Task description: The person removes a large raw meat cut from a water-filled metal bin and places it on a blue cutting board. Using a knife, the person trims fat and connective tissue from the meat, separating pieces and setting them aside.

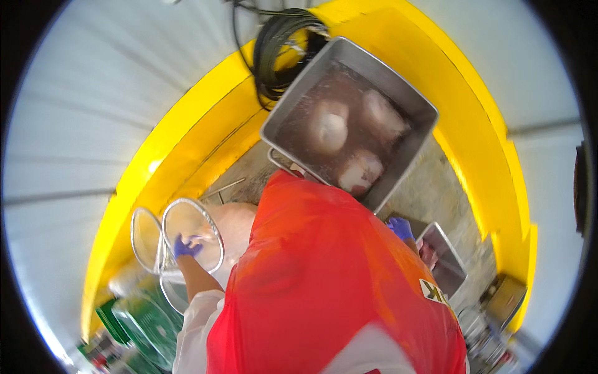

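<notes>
Head view: can see left hand point(187, 247) open, fingers spread, within the outline of the hoops point(164, 227); cannot tell contact. Cannot tell the grip of right hand point(400, 227), near the upper corner of the tray point(447, 263). Find meat point(427, 255) along its left edge; find three lumps point(327, 129) in the tub point(386, 84). Seems a reaching step; calls next for curling fingers round a rim.

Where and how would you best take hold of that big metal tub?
Probably by the bar handle on the near left side of the tub, coming from the wearer's side: the bar stands out from the wall, seemingly leaving room for a grip.
</notes>
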